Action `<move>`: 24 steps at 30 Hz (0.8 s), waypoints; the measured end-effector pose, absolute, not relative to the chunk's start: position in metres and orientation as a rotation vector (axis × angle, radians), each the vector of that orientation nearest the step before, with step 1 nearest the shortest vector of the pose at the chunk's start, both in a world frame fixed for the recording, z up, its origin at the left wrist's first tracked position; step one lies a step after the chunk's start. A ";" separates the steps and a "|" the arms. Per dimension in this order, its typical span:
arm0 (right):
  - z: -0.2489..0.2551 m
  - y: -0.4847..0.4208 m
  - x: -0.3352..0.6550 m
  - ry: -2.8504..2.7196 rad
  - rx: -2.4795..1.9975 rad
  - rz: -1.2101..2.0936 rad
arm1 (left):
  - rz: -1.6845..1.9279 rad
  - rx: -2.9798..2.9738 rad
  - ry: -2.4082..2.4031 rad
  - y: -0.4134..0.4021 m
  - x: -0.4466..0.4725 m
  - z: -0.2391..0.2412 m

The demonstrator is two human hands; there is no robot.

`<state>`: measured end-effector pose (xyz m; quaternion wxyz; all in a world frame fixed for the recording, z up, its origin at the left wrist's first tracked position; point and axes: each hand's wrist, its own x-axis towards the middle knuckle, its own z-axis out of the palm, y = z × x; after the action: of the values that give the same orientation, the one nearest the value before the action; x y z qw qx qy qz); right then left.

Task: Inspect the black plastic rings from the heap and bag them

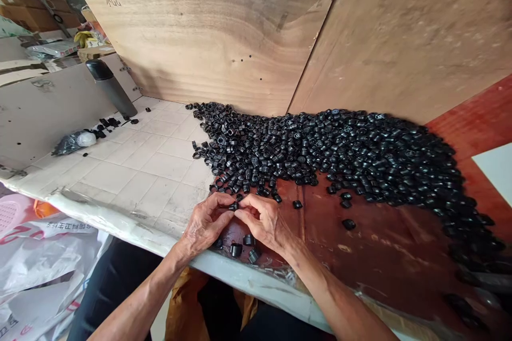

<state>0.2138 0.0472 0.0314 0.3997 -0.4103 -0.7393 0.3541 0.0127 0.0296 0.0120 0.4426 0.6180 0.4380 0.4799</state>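
At the front of the work surface my left hand [210, 221] and my right hand [262, 217] meet, thumbs and forefingers closed on one small black plastic cap [233, 206] between them. Fingertips cover part of it. Just below the hands lie several loose black caps [236, 249] on the dark red board [320, 234]. Beyond my fingers a large heap of black plastic caps and rings [280, 144] spreads from the middle to the right edge.
A wooden panel [208, 37] stands behind the heap. On the tiled left side are a dark bottle [112, 88], a plastic bag [70, 143] and black bits. The table's front edge [152, 240] is wrapped in plastic. White sacks [44, 261] lie below left.
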 end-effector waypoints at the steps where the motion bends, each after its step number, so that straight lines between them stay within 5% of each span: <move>1: 0.031 0.047 0.213 -1.861 -1.042 0.892 | 1.193 1.538 1.090 0.030 0.013 0.012; 19: 0.032 0.048 0.213 -1.313 -1.400 1.870 | 0.924 2.262 1.025 0.023 0.013 0.020; 21: 0.034 0.048 0.217 -1.526 -1.443 1.822 | 0.880 2.167 1.086 0.021 0.013 0.024; 24: 0.030 0.049 0.218 -1.874 -1.441 1.267 | 0.950 1.926 1.457 0.022 0.014 0.026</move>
<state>0.2183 0.0490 0.0296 0.2278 -0.5231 -0.6803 0.4601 0.0140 0.0219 0.0256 0.2699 0.7147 0.5405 0.3524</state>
